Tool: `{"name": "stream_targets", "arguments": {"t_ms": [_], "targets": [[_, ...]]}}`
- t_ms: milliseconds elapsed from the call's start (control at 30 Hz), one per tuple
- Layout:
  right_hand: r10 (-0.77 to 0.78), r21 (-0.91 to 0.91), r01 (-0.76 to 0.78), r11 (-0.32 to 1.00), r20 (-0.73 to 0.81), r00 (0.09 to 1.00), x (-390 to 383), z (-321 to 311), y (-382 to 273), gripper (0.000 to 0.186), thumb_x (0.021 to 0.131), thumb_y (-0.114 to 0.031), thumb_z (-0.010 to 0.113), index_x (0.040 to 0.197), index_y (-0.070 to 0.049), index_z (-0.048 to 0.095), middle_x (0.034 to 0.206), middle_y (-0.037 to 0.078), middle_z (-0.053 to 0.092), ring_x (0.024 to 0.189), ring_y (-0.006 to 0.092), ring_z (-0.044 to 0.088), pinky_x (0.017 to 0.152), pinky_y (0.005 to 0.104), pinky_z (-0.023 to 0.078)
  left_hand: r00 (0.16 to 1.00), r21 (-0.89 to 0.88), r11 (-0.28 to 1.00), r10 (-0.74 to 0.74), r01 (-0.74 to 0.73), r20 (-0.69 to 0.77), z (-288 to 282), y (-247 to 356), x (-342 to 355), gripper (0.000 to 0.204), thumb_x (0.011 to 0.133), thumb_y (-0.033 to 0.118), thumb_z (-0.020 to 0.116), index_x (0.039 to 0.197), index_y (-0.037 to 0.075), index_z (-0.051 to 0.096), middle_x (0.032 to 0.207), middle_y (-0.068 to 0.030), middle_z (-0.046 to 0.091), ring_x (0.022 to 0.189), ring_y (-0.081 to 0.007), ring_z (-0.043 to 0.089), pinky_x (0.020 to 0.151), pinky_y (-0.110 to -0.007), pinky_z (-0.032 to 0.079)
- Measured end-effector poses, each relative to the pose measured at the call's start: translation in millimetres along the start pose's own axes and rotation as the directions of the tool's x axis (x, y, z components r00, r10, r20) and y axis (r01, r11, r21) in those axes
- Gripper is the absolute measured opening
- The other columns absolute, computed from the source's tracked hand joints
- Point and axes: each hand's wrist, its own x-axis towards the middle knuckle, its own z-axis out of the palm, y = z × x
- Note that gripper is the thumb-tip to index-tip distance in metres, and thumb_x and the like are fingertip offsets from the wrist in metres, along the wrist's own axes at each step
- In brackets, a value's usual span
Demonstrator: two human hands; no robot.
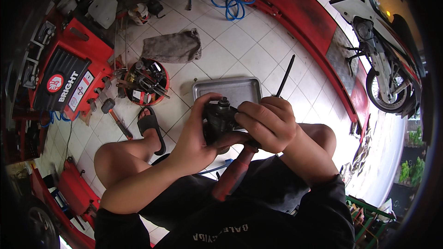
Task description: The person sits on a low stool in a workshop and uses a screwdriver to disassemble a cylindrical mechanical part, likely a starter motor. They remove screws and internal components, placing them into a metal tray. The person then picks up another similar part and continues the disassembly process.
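Above my lap, my left hand [196,145] is wrapped round a dark metal part [217,122] with a short ribbed fitting on its top. The fingertips of my right hand [270,122] pinch at the right side of that part; what lies between them is too small to make out. A long screwdriver [234,175] passes through the same right hand. Its worn red handle slants toward my lap, and its dark shaft sticks out beyond the knuckles. Just past the hands, a shallow grey metal tray [251,82] rests on the floor, partly covered by them.
Left of the tray stands a red tub [164,76] of tools. A hammer [115,119] lies near my sandalled foot, and a dirty grey cloth [171,47] lies farther off. Red equipment [69,85] fills the left; a red lift platform [295,14] and motorcycle [383,60] occupy the right.
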Motion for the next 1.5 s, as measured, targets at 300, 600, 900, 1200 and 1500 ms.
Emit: {"name": "stream_targets", "arguments": {"t_ms": [300, 600, 900, 1200, 1500], "targets": [[0.94, 0.281, -0.899, 0.335, -0.029, 0.341, -24.2, -13.0, 42.8, 0.025, 0.085, -0.022, 0.084, 0.083, -0.002, 0.069, 0.061, -0.004, 0.051, 0.053, 0.0048, 0.045, 0.05, 0.0232, 0.032, 0.979, -0.411, 0.889, -0.182, 0.202, 0.088, -11.3, -3.1, 9.7, 0.069, 0.085, 0.0, 0.079, 0.14, 0.01, 0.039, 0.122, -0.0037, 0.056, 0.113, -0.0127, 0.056, 0.096, -0.031, 0.05], [0.866, 0.909, -0.073, -0.41, 0.414, 0.28, -1.8, -63.8, 79.0, 0.042, 0.098, -0.006, 0.05, 0.138, 0.006, 0.044, 0.092, 0.004, 0.045, 0.076, 0.0159, 0.043, 0.074, 0.0333, 0.04, 0.981, -0.465, 0.866, -0.194, 0.185, 0.029, -19.7, 11.6, 9.4, 0.056, 0.094, 0.009, 0.074, 0.139, 0.014, 0.041, 0.119, -0.0067, 0.059, 0.099, -0.0191, 0.065, 0.088, -0.036, 0.056], [0.601, 0.65, -0.6, -0.466, 0.73, 0.324, -19.7, -33.1, 47.7, 0.032, 0.105, -0.025, 0.057, 0.119, 0.003, 0.051, 0.107, 0.018, 0.065, 0.108, 0.0371, 0.068, 0.095, 0.0536, 0.056, 0.992, -0.35, 0.928, -0.114, 0.128, 0.06, -18.7, 5.1, 11.1, 0.058, 0.101, 0.02, 0.064, 0.149, 0.015, 0.032, 0.127, -0.0128, 0.056, 0.104, -0.0291, 0.067, 0.085, -0.044, 0.059], [0.715, 0.912, -0.355, -0.205, 0.387, 0.582, 1.3, -94.1, 52.6, 0.036, 0.1, -0.003, 0.057, 0.125, 0.006, 0.033, 0.096, 0.023, 0.065, 0.097, 0.0441, 0.073, 0.078, 0.0415, 0.067, 0.987, -0.388, 0.908, -0.138, 0.159, 0.08, -22.1, 8.4, 9.0, 0.062, 0.101, 0.023, 0.064, 0.152, 0.016, 0.029, 0.134, -0.0145, 0.055, 0.109, -0.0315, 0.066, 0.088, -0.046, 0.058], [0.707, 0.835, -0.437, 0.335, 0.084, 0.702, 14.9, -76.6, -2.7, 0.029, 0.098, 0.007, 0.054, 0.117, 0.001, 0.034, 0.091, 0.028, 0.069, 0.093, 0.0429, 0.073, 0.088, 0.0536, 0.061, 0.986, -0.435, 0.884, -0.144, 0.168, 0.088, -21.5, 0.9, 10.7, 0.067, 0.099, 0.034, 0.064, 0.153, 0.016, 0.028, 0.131, -0.015, 0.055, 0.111, -0.0341, 0.065, 0.088, -0.05, 0.058]]}}
